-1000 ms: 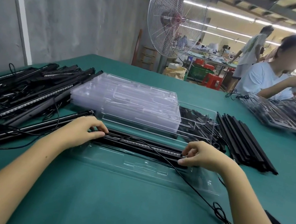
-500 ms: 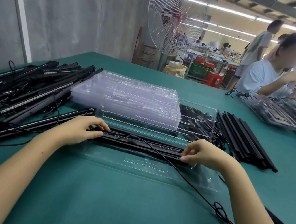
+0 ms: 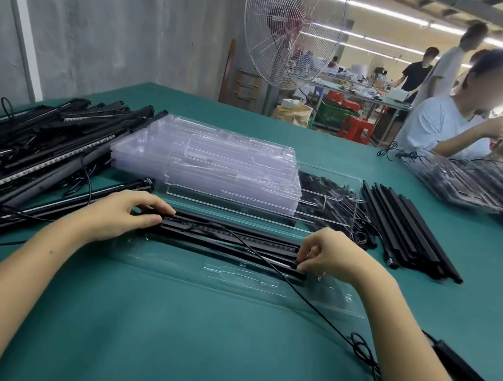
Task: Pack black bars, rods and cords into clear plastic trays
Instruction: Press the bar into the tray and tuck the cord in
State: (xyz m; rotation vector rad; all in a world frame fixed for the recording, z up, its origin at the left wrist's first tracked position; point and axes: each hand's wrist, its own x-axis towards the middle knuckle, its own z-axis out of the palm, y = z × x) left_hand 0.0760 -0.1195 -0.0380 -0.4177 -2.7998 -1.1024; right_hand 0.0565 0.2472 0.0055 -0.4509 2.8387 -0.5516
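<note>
A clear plastic tray [image 3: 231, 273] lies on the green table in front of me. Two or three black bars [image 3: 230, 236] lie lengthwise in its far slot. My left hand [image 3: 122, 213] presses with straight fingers on the bars' left end. My right hand [image 3: 328, 255] has its fingers curled and pinches the right end of a bar. A thin black cord [image 3: 309, 300] runs from the bars across the tray to a black adapter [image 3: 459, 365] at my right forearm.
A stack of empty clear trays [image 3: 214, 165] sits just behind. A tangled pile of black bars and cords [image 3: 38, 145] fills the left side, loose black rods [image 3: 411, 227] lie right. Packed trays [image 3: 488, 190] and a seated person [image 3: 442, 124] are far right; a standing fan [image 3: 294, 27] is behind the table.
Both hands stay on the ends of the bars. The fingers of my right hand have curled down more tightly onto the right end.
</note>
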